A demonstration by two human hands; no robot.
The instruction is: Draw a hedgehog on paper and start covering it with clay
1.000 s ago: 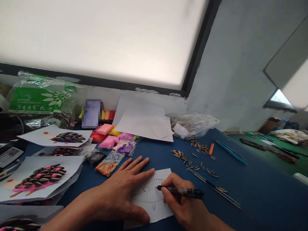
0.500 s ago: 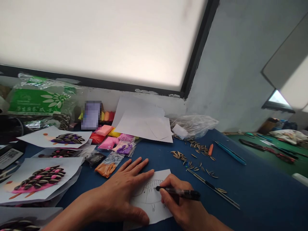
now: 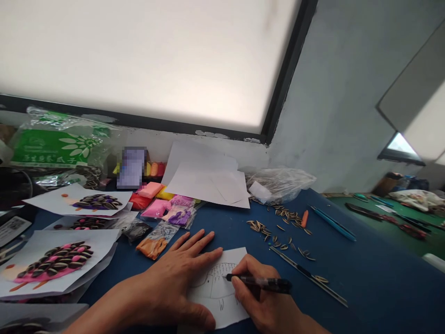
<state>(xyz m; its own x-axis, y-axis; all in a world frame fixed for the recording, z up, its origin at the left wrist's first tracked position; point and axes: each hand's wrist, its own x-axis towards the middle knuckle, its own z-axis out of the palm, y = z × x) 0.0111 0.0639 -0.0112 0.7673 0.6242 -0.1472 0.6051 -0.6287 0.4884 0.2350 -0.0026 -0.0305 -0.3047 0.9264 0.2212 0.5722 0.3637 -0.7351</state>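
Five fingers of the left hand are spread wide, and the thumb rests on a white paper. The right hand has its fingers pinching a black pen, with the tip at little marks inside an animal drawing. The paper lies on the blue tabletop, partly under both hands. A bag of orange clay sits near the left fingertips. Striped seeds and a thin silver tool lie past the right hand. Big white sheets are at the back.
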